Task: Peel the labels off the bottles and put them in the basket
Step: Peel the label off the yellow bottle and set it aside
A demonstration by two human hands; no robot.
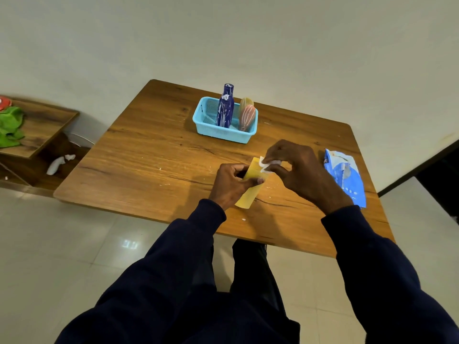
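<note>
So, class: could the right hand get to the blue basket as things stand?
Probably yes. Nothing stands on the table between the right hand and the basket, though its fingers are busy pinching a white label scrap.

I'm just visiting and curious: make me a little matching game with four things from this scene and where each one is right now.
Things
1. yellow bottle
2. dark blue bottle
3. white label scrap
4. blue packet

Places
A. standing in the light blue basket
B. lying on the table
C. gripped by the left hand
D. pinched by the right hand

Pairs: 1-C, 2-A, 3-D, 4-B
</note>
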